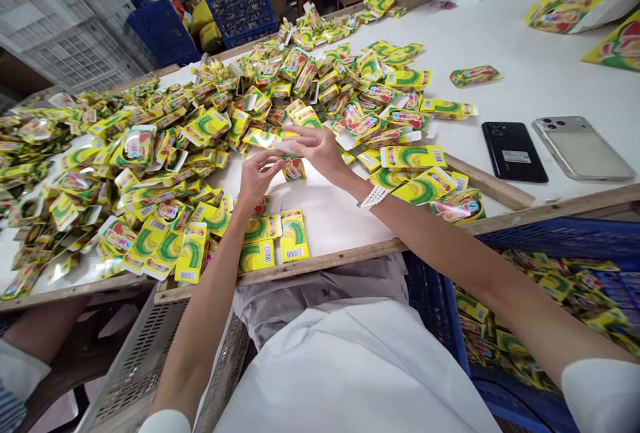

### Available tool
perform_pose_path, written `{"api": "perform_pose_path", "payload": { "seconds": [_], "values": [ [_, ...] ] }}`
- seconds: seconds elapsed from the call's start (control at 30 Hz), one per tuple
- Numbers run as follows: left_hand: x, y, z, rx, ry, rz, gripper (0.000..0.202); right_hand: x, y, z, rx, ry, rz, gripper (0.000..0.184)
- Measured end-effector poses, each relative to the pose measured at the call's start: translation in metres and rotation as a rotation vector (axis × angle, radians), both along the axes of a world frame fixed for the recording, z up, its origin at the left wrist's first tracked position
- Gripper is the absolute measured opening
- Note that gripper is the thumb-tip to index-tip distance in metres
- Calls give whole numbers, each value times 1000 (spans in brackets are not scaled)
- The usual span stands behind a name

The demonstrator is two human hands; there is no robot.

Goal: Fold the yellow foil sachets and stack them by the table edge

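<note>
My left hand [257, 176] and my right hand [315, 152] hover close together over the white table top [340, 216], fingers curled inward. A small printed yellow carton [294, 168] lies just under my right fingertips, and a pale flap [286, 145] shows by them. Whether either hand grips anything is hard to tell. A large heap of yellow-green cartons [150, 153] spreads to the left and back. Several flat cartons with barcodes [274, 240] lie nearer me, below my left forearm. A white beaded bracelet [374, 197] circles my right wrist.
A black phone [514, 152] and a silver phone [583, 148] lie on the table at right. A blue crate [435, 306] holding cartons stands at lower right. A white slatted crate [140, 353] stands at lower left, beside another person's arm [35, 333].
</note>
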State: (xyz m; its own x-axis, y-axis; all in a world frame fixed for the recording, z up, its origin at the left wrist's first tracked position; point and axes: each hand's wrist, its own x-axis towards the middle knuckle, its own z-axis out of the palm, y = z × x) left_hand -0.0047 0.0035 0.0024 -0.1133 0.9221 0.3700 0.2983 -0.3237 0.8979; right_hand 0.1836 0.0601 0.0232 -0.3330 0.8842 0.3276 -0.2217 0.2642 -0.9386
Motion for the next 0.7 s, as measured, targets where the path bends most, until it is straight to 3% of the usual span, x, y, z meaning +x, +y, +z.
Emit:
{"api": "perform_pose_path", "payload": {
  "seconds": [0.27,0.4,0.53,0.7],
  "values": [
    [6,-1,-2,79,-18,24,51,-2,11,-8,-133,-5,-32,32],
    [4,-1,-1,55,-66,18,70,3,13,-5,-97,-48,45,15],
    [2,-1,3,40,-13,19,57,7,12,-1,-3,-98,36,18],
    [3,-4,6,45,33,18,56,6,10,0,-11,-70,53,29]
  ]
}}
